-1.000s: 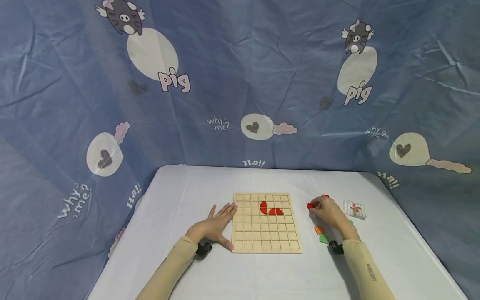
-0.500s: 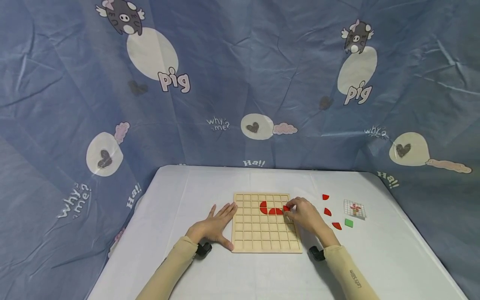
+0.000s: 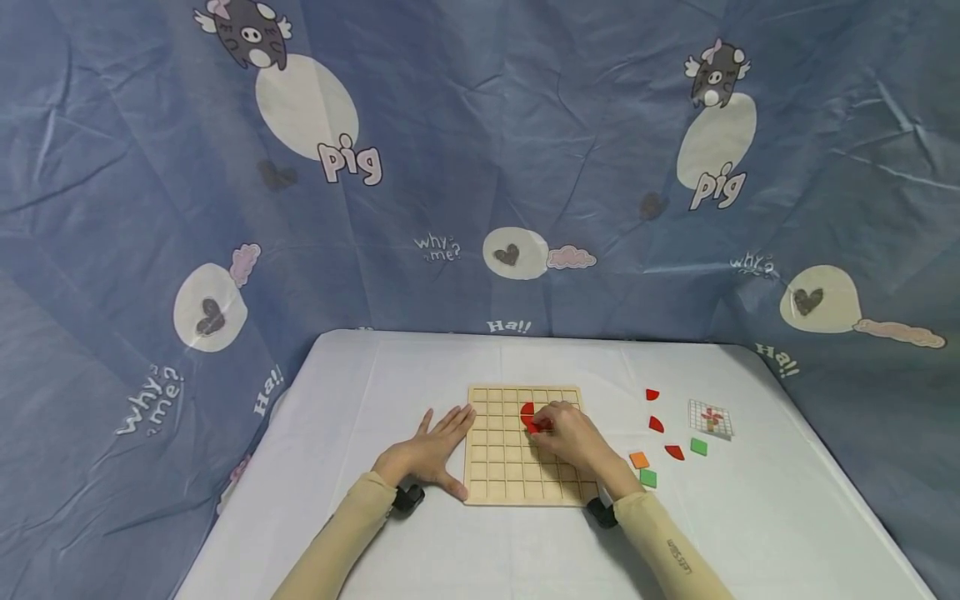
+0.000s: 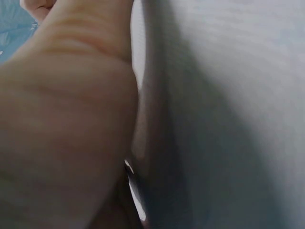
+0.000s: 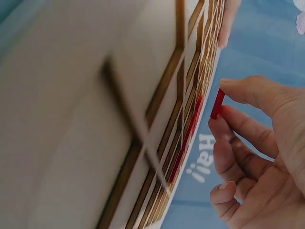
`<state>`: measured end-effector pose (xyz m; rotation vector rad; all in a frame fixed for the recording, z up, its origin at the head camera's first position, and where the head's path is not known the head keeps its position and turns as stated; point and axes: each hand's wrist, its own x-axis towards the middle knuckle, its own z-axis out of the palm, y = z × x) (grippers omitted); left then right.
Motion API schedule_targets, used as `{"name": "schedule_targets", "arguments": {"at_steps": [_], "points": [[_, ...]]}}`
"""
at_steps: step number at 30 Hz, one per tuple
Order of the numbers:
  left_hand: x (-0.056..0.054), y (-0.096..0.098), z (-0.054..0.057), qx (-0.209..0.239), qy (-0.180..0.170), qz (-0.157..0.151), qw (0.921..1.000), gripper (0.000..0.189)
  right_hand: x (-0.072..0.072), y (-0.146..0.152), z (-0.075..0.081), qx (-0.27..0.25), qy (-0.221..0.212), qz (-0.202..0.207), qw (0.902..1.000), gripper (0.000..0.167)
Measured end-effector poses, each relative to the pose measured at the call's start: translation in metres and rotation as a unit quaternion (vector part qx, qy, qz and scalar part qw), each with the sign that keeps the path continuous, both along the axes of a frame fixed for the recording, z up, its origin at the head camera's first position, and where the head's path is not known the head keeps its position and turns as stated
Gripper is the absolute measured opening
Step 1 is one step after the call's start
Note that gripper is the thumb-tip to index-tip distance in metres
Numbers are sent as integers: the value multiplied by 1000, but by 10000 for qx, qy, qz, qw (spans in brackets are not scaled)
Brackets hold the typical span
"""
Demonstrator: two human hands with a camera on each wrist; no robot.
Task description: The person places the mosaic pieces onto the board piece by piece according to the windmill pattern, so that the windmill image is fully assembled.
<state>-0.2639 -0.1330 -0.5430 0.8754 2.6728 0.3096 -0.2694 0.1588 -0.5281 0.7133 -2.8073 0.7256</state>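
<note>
My right hand (image 3: 572, 435) is over the wooden grid board (image 3: 487, 479), pinching a red quarter-circle tile (image 5: 218, 103) between thumb and fingertips. In the right wrist view that tile is held just off the board's surface. Red tiles (image 3: 527, 409) sit in cells in the board's upper middle, partly hidden by the right fingers. My left hand (image 3: 426, 454) lies with fingers spread at the board's left edge, fingertips and thumb touching it. The left wrist view shows mostly the wrist and white cloth.
Right of the board lie several loose tiles: red quarter-circles (image 3: 656, 424), an orange square (image 3: 639, 460) and green squares (image 3: 698, 447). A pattern card (image 3: 710, 418) lies beyond them. White cloth (image 3: 420, 375) covers the table, and a blue patterned curtain (image 3: 420, 108) hangs behind.
My right hand has carried a red tile leftward from the loose tiles onto the board's upper middle. The left hand has stayed in place at the board's left edge.
</note>
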Motion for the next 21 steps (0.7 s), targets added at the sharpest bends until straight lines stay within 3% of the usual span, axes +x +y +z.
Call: {"name": "schedule_targets", "arguments": {"at_steps": [7,16,21], "points": [[1,0,2,77,-86,27,9999,139,2,-14,-1,130,42,212,9997,19],[2,0,3,102,-99,39,9999,139,3,-26,-2,217,-430,343,9983,22],[1,0,1,81,-82,28,9999,139,3,-28,-4,337,-482,363,9976,22]]}}
